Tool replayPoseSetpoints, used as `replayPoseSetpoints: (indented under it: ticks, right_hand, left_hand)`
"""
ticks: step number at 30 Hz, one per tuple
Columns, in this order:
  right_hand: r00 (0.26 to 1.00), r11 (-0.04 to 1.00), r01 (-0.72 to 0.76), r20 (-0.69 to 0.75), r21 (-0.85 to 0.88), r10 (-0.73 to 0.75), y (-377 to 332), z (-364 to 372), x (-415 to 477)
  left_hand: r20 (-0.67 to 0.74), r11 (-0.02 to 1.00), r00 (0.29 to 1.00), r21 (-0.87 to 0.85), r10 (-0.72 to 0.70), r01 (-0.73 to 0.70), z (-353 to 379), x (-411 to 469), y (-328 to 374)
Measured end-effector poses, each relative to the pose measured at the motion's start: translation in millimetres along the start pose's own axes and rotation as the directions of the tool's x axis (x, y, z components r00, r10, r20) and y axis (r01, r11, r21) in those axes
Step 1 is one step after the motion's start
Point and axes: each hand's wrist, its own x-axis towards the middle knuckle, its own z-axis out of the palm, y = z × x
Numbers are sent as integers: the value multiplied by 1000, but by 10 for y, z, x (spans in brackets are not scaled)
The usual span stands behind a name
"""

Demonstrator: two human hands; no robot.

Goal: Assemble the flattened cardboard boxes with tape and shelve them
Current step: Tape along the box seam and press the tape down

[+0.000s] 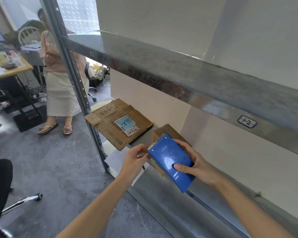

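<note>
Blue tape dispenser (pixel 170 162) held over the metal shelf (pixel 162 189), right hand (pixel 194 164) wrapped around its body, thumb on top. Left hand (pixel 136 158) pinches narrowly at the serrated end. Flattened cardboard box (pixel 117 122) lies on the shelf behind; a small brown box (pixel 169 130) sits just beyond the dispenser.
</note>
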Motion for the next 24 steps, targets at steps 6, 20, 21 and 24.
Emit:
replayPoseSetpoints:
  ticks: [6,20,21,24]
  right_hand:
    - [1000,1000,-3,20,-12,3,-41,26,-18]
    - [997,997,-40,58,-63,44,-70,62,-65]
    - [998,997,-35,56,-71,39,-76,68,-65]
    - [998,994,-12,66,-109,19,-83,75,-78]
  left_hand:
    - [-62,997,997,65,52,-48,17,-42,-45]
    - [25,967,989,207,145,-147,-114,2,-7]
    - [-6,983,994,149,113,-111,-110,-9,-13]
    - [-75,989,993,-122,-96,86,-74,-28,-25]
